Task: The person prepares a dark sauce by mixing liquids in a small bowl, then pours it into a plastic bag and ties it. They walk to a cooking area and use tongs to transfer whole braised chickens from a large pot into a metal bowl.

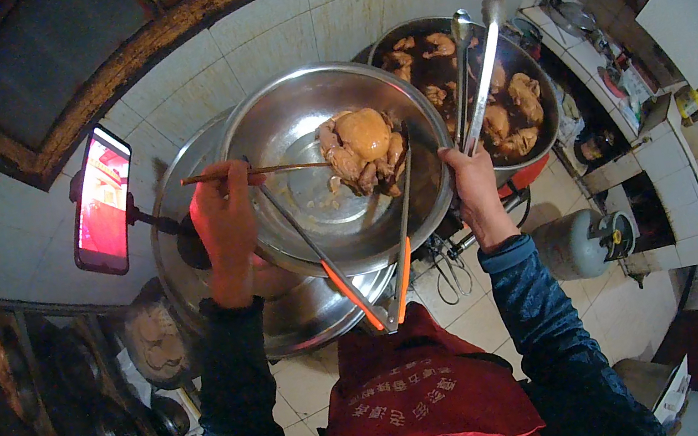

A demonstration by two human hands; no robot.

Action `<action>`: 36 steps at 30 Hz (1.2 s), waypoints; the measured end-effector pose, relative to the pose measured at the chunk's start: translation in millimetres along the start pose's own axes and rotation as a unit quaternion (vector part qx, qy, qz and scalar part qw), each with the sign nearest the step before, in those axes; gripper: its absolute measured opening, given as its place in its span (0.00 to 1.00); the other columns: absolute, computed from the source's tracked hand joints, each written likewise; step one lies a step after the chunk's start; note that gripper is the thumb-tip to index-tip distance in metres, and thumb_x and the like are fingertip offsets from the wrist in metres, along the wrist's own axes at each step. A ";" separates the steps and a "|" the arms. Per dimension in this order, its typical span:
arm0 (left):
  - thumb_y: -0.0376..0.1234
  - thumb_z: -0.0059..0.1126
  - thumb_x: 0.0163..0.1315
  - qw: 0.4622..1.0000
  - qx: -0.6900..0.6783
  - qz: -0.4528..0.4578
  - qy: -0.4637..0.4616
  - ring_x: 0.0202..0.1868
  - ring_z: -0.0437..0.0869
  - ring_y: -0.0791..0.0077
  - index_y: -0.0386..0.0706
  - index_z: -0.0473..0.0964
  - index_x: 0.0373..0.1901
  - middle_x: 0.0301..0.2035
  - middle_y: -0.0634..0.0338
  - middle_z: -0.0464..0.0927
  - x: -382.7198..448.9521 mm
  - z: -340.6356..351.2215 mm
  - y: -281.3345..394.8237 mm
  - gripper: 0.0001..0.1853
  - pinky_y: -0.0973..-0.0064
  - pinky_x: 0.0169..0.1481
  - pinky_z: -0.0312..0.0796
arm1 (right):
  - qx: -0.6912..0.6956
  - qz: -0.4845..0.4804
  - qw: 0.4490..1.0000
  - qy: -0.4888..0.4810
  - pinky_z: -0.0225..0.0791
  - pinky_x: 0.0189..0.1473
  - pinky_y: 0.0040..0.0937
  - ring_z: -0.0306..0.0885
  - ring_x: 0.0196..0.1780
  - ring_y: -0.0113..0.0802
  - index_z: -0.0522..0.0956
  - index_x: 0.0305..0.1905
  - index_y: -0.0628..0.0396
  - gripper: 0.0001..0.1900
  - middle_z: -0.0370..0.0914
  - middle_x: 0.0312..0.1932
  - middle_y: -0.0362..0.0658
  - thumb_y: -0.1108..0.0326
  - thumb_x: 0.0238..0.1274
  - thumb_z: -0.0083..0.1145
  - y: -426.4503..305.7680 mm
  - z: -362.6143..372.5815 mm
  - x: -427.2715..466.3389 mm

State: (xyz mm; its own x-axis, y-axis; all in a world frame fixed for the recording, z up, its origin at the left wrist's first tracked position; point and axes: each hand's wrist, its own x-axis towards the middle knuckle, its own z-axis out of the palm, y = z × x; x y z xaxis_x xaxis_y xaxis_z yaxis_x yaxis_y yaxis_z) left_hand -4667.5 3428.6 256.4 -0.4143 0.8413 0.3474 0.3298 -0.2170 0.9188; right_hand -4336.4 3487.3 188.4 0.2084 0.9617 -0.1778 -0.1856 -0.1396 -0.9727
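Observation:
A cooked whole bird [365, 139] lies in a large stainless steel bowl [274, 102]. My left hand [227, 228] grips thin chopsticks [292, 166] that reach over the bowl to the bird's left side. My right hand [474, 186] is at the bowl's right rim, closed around metal tongs [486, 91] that point up over the pot; whether it also grips the rim is unclear. A second pair of tongs with orange grips [403, 274] rests spread in the bowl, one arm beside the bird, its hinge end towards my red apron [419, 386].
A pot [553, 114] of dark liquid with several pieces of poultry stands at the right. A lit phone [104, 200] on a mount is at the left. Beneath the bowl is a wide metal basin [169, 199]. A gas cylinder [575, 244] stands on the tiled floor.

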 end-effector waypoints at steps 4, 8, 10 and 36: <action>0.32 0.57 0.73 1.000 0.006 -0.015 -0.004 0.35 0.88 0.73 0.33 0.80 0.39 0.32 0.54 0.87 -1.5 -1.5 2.8 0.10 0.76 0.45 0.77 | -0.021 -0.005 1.000 0.004 0.69 0.40 0.30 0.74 0.36 0.28 0.76 0.47 0.61 0.11 0.78 0.35 0.40 0.73 0.61 0.63 -8.2 4.5 -6.9; 0.32 0.57 0.73 0.999 -0.023 -0.027 -0.033 0.36 0.87 0.75 0.33 0.80 0.40 0.33 0.54 0.88 0.5 2.5 -4.5 0.10 0.77 0.43 0.75 | -0.033 -0.003 0.999 0.007 0.68 0.39 0.29 0.73 0.36 0.28 0.76 0.48 0.62 0.12 0.79 0.36 0.40 0.73 0.61 0.62 -10.0 4.3 -7.5; 0.32 0.57 0.73 0.997 -0.031 -0.038 -0.055 0.36 0.87 0.76 0.33 0.80 0.40 0.33 0.54 0.88 -0.3 7.0 -2.9 0.10 0.78 0.42 0.74 | -0.037 -0.012 0.999 0.008 0.68 0.39 0.29 0.73 0.35 0.27 0.76 0.48 0.62 0.12 0.79 0.36 0.40 0.73 0.61 0.62 -8.7 3.6 -6.5; 0.36 0.55 0.70 0.991 0.110 0.038 -0.060 0.31 0.85 0.71 0.32 0.81 0.37 0.27 0.54 0.86 36.8 2.4 53.1 0.14 0.74 0.41 0.76 | -0.009 -0.023 1.000 0.003 0.71 0.44 0.31 0.77 0.39 0.31 0.76 0.50 0.64 0.15 0.81 0.38 0.43 0.73 0.59 0.62 -2.2 6.1 -3.9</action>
State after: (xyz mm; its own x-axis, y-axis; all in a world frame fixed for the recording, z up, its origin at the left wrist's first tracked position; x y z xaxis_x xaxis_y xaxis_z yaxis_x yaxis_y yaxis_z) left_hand -4663.2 3449.2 317.5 -0.2809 0.8825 0.3772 0.5387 -0.1803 0.8230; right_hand -4342.7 3485.4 192.1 0.2219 0.9658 -0.1339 -0.1592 -0.0996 -0.9822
